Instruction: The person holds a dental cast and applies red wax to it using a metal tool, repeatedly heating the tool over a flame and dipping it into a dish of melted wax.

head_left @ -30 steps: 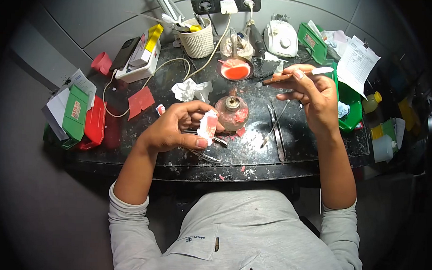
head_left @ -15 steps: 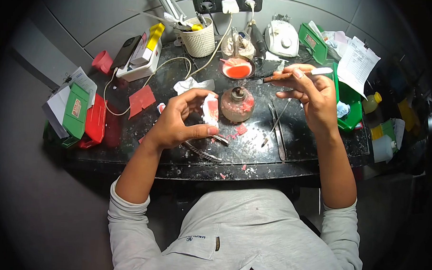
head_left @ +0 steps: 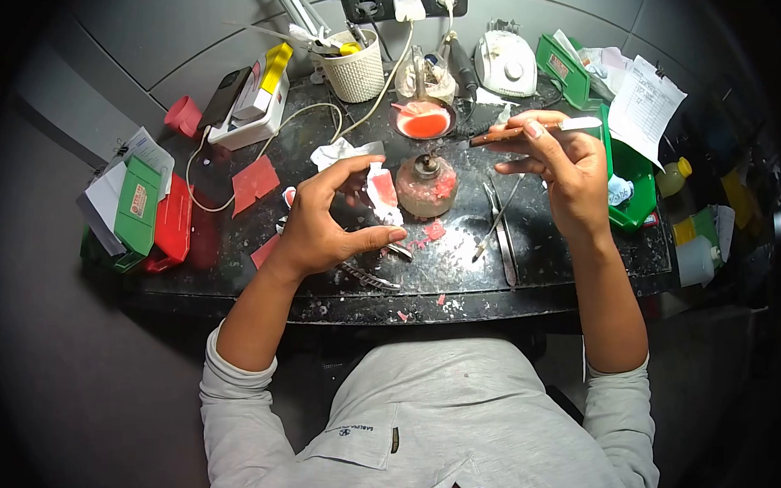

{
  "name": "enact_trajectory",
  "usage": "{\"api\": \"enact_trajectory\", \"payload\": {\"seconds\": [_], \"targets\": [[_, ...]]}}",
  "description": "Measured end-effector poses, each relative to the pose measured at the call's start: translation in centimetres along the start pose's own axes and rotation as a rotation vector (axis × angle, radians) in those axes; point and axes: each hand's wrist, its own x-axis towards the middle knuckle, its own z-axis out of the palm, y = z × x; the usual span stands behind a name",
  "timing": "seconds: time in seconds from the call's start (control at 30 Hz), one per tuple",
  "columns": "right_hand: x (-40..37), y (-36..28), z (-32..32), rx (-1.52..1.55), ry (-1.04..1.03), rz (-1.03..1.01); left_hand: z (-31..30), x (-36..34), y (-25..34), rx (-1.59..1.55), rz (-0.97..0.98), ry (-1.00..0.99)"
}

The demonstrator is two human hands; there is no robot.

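My left hand point(head_left: 327, 220) is closed round a white plaster dental cast point(head_left: 381, 189) with pink wax on its face, fingers at the top and thumb low. Between finger and thumb of my right hand point(head_left: 565, 168) sits a wax knife point(head_left: 510, 134) with a brown handle; its pale blade points right and its dark tip left. A glass spirit burner point(head_left: 427, 187), spattered with pink wax, stands just right of the cast; no flame shows clearly. Behind it lies a dish of red wax point(head_left: 426, 122). Tweezers point(head_left: 504, 244) and a slim metal tool point(head_left: 494, 220) lie right of the burner.
Pink wax sheet point(head_left: 255, 185), crumpled white paper point(head_left: 345, 154) and a curved metal tool point(head_left: 370, 278) lie leftward. Behind stand a white tool basket point(head_left: 353, 75) and a white device point(head_left: 506, 66). Green boxes point(head_left: 637, 197) with papers flank the right; a cable crosses the back left.
The cast in my left hand has tilted, its lower end swinging right. My right hand has moved slightly left with the wax knife. The whole view has shifted a little.
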Motion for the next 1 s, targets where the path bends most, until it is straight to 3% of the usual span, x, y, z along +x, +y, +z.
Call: {"api": "enact_trajectory", "payload": {"seconds": [0.83,0.9,1.0], "targets": [[-0.3,-0.2,0.4,-0.006,-0.012,-0.043,1.3,0.0,0.3,0.138,0.123,0.111],[-0.5,-0.4,0.9,-0.003,-0.011,-0.044,1.4,0.0,0.6,0.350,0.195,0.168],[-1.0,-0.3,2.3,0.017,-0.028,-0.054,1.7,0.0,0.9,0.376,0.247,0.201]]}}
